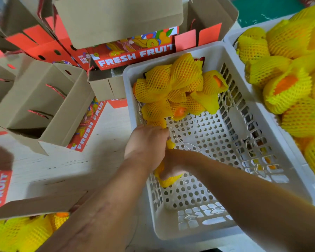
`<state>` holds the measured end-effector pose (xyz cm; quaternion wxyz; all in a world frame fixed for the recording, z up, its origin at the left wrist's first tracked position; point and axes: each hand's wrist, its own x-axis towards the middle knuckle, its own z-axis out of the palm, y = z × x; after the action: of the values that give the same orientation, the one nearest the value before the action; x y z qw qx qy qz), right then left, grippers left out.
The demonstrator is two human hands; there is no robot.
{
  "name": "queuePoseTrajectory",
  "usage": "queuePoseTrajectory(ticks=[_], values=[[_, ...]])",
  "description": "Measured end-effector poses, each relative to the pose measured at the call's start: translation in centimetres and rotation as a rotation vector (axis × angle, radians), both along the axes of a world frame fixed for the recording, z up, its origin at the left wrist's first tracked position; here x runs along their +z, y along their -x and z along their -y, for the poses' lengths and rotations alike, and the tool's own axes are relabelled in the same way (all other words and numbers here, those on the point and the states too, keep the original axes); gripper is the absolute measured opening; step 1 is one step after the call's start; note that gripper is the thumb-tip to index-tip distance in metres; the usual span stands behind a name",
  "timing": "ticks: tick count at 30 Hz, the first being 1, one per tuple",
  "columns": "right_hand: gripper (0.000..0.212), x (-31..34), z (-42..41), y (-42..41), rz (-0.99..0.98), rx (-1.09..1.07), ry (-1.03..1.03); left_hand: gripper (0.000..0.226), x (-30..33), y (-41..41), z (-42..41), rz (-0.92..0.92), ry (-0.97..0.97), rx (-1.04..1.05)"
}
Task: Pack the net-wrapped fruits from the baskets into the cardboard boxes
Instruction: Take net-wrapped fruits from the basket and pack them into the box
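Netted fruit (168, 180) half-hidden under hands (149, 142)

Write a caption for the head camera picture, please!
Both hands grab net-wrapped oranges from a nearly empty white basket.

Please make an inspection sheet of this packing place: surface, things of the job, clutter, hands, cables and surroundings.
Surface: pale table, bare between boxes and basket.
Job's things: white basket, nearly empty, a few netted fruits at its far end; second basket to the right, heaped with fruits; open box on the left, inside not visible; box at bottom left holding netted fruits; more boxes stacked behind.
Clutter: nothing seen.
Hands: left hand and right hand inside the basket, each gripping a netted fruit; fingers mostly hidden.
Cables: nothing seen.
Surroundings: green floor at top right.
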<state>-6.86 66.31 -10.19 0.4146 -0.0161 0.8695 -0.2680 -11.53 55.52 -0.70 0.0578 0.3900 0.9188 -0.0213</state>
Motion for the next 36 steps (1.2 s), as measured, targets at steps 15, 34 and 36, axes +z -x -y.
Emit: queuePoseTrajectory(ticks=[15,34,36], values=[[0.07,6.2,-8.6,1.9,0.222,-0.939,0.932,0.068,-0.6,0.1,0.9,0.057,-0.357,-0.02],[0.055,-1.8,2.0,1.3,-0.321,-0.171,-0.389,0.071,0.8,-3.0,3.4,0.646,-1.353,0.44],[0.048,-2.0,2.5,0.7,-0.322,-0.24,-0.42,0.068,1.3,-3.9,4.3,0.753,-1.476,0.467]])
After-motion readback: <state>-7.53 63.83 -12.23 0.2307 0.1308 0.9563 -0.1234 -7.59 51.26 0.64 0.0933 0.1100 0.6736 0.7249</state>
